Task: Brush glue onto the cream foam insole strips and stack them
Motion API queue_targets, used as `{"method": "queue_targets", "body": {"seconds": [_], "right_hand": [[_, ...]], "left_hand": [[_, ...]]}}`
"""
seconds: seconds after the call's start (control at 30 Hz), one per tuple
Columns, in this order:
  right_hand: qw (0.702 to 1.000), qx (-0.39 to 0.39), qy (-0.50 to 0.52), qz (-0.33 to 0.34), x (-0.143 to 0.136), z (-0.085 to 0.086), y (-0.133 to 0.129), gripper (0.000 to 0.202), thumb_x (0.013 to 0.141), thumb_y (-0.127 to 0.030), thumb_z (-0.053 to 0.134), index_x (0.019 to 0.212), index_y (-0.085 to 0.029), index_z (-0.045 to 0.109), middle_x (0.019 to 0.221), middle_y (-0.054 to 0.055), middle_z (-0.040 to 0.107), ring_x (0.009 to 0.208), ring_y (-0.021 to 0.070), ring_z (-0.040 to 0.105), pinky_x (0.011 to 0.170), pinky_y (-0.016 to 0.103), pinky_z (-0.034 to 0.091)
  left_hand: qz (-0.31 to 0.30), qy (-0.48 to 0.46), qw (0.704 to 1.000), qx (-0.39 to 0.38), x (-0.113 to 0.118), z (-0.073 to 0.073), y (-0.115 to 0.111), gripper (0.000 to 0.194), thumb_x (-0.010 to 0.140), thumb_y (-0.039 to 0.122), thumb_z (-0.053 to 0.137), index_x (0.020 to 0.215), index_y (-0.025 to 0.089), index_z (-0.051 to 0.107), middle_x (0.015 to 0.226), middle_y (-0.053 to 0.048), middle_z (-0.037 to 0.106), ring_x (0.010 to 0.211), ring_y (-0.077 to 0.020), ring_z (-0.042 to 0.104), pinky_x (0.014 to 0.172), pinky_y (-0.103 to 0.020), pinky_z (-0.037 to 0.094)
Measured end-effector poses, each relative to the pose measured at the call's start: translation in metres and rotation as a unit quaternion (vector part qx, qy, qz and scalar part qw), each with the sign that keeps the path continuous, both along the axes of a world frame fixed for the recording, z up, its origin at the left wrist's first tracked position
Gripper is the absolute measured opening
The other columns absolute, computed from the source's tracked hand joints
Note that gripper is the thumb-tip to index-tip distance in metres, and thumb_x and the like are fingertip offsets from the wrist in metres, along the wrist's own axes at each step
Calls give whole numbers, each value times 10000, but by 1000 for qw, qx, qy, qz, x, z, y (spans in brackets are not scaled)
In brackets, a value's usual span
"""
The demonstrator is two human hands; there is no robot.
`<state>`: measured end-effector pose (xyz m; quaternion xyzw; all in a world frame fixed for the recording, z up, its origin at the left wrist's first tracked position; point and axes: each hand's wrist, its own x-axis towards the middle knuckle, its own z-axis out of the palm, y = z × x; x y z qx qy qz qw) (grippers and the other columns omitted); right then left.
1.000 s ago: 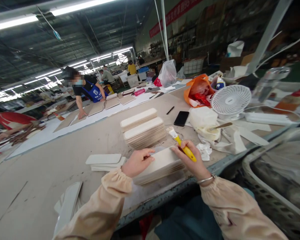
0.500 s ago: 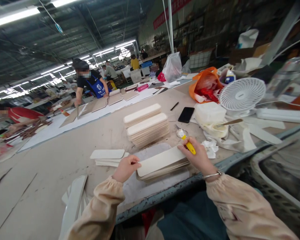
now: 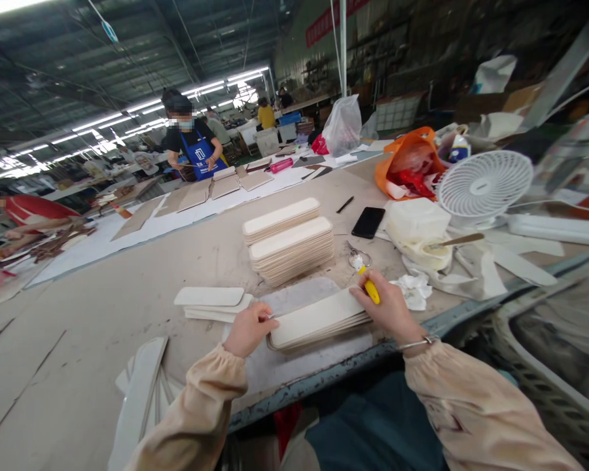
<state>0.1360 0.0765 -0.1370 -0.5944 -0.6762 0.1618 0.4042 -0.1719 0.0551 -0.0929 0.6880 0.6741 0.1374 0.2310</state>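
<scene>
The person's left hand (image 3: 248, 327) curls its fingertips against the near-left end of a small stack of pale boards (image 3: 318, 318) that lies on a grey mat (image 3: 299, 297) close to the near edge of the worktable (image 3: 127, 288); the right hand (image 3: 389, 307) rests on the stack's far-right end while its fingers are closed around a yellow-handled brush (image 3: 367, 281), bristles pointing away toward the scissors (image 3: 357, 252) just beyond. The stack's long axis runs from near-left to far-right, slightly raised toward the right in the view, roughly parallel to the two taller stacks of the same boards (image 3: 289, 245) further out. The likeliest trouble is a judgement: with the brush in the same hand that steadies the boards, the bristles could smear whatever they carry on the top face, or the loosely aligned sheets could fan out and slide toward the table edge if the two hands press unevenly. A crumpled tissue (image 3: 415, 288) lies just beside the right hand, and a phone (image 3: 368, 222) and a white fan (image 3: 483, 186) stand well apart.
</scene>
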Motion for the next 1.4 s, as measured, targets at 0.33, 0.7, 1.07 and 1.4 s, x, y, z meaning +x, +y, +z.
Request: {"method": "queue_targets", "body": {"seconds": [0.33, 0.7, 1.07, 1.4], "right_hand": [[997, -7, -71, -8, -1, -1, -1, 79, 804, -278, 526, 858, -228, 496, 691, -13, 578, 617, 176, 563, 568, 270, 362], [982, 150, -52, 104, -21, 12, -23, 74, 865, -169, 468, 898, -216, 515, 869, 65, 608, 873, 212, 570, 787, 366, 457], [969, 133, -146, 150, -40, -8, -40, 56, 886, -249, 490, 863, -198, 495, 777, 16, 579, 737, 150, 565, 936, 373, 413], [997, 29, -59, -47, 4, -10, -20, 127, 824, -263, 550, 924, -216, 487, 812, 47, 607, 766, 220, 598, 678, 324, 461]], "left_hand": [[-11, 22, 1000, -6, 0, -3, 3, 203, 723, 349, 606, 854, 195, 601, 695, 13, 649, 686, -161, 601, 654, -268, 401], [-33, 55, 998, -20, -5, -8, 7, 316, 756, 417, 543, 964, 211, 661, 740, 6, 672, 712, -180, 621, 676, -288, 440], [-70, 58, 996, -7, -10, -12, 13, 311, 758, 473, 544, 913, 257, 705, 878, -2, 690, 804, -195, 636, 755, -314, 492], [-65, 50, 997, -8, -5, -10, 11, 258, 757, 386, 548, 903, 230, 693, 892, -17, 673, 783, -176, 624, 743, -306, 483]]}}
